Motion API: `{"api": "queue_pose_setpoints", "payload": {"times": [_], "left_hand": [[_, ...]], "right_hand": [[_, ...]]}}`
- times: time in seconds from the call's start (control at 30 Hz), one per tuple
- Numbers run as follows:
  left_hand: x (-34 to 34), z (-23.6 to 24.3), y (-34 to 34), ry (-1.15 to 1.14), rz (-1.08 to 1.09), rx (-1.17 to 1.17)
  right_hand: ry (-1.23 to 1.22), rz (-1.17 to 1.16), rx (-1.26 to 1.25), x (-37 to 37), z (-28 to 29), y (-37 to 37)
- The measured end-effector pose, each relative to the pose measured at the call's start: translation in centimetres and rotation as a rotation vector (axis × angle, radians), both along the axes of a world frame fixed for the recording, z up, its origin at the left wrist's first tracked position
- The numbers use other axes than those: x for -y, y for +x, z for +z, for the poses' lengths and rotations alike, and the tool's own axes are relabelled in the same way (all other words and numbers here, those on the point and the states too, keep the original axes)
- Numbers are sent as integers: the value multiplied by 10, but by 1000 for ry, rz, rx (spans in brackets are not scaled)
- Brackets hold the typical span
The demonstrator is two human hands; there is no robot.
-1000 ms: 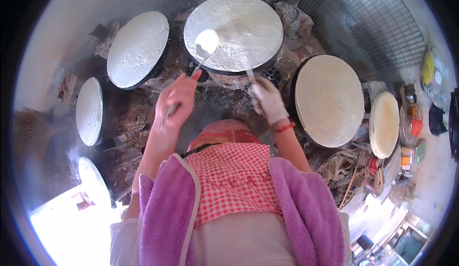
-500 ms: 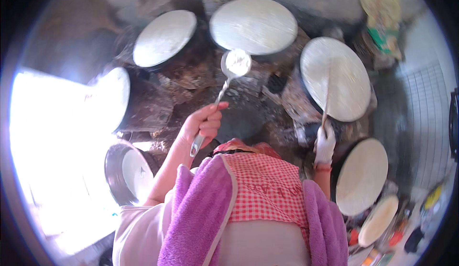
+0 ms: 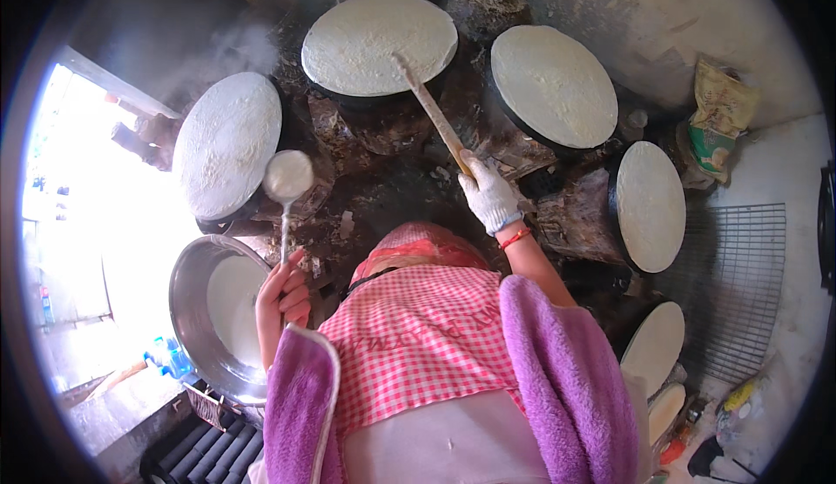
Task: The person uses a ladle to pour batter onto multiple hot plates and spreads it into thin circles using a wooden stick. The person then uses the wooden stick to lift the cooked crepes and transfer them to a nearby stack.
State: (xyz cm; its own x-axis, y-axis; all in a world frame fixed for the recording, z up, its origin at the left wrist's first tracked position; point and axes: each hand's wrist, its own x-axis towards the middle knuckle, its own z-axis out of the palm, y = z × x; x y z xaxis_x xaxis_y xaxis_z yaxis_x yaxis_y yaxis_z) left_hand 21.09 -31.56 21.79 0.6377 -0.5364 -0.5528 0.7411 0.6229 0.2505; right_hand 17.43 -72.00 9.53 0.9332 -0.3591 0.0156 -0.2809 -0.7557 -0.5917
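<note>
My bare left hand (image 3: 285,297) grips the handle of a metal ladle (image 3: 288,177) whose bowl is coated with white batter. The ladle hangs beside the left round griddle (image 3: 231,136), above the wide metal basin (image 3: 193,314) of white batter (image 3: 235,297). My right hand (image 3: 489,195), in a white knitted glove, is closed round a flat wooden spatula (image 3: 431,114). Its far tip rests over the pale batter sheet on the top griddle (image 3: 366,36). Slight lumps and ridges mark that sheet.
More batter-covered griddles stand in an arc: one at upper right (image 3: 555,86), one at right (image 3: 651,205), one at lower right (image 3: 653,349). A wire rack (image 3: 736,284) leans by the right wall. A printed sack (image 3: 718,118) stands behind. Bright light enters at left.
My view has shifted. The spatula has moved left from a right-hand griddle to the top one. My left hand has carried the ladle left, close to the left griddle and the basin.
</note>
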Motion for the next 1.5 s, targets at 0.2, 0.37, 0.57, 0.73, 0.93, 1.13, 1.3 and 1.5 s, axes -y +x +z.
{"api": "queue_pose_setpoints", "payload": {"times": [0.2,0.37,0.57,0.73,0.93,1.13,1.3,1.5], "left_hand": [[-19,-3,12,47,161,5],[2,10,32,85,140,-11],[56,-7,89,34,-156,136],[138,-28,150,-62,-386,206],[226,-52,162,449,-441,384],[224,-63,143,574,-344,423],[188,-59,151,418,-178,288],[98,2,173,-825,-123,-379]], "right_hand": [[-120,169,-364,27,20,101],[-84,105,-322,43,5,179],[44,134,-270,25,5,103],[220,113,77,29,13,-24],[363,-258,61,25,9,-32],[425,-78,-43,4,12,38],[388,99,-8,-16,15,59],[575,66,244,-26,35,36]]}}
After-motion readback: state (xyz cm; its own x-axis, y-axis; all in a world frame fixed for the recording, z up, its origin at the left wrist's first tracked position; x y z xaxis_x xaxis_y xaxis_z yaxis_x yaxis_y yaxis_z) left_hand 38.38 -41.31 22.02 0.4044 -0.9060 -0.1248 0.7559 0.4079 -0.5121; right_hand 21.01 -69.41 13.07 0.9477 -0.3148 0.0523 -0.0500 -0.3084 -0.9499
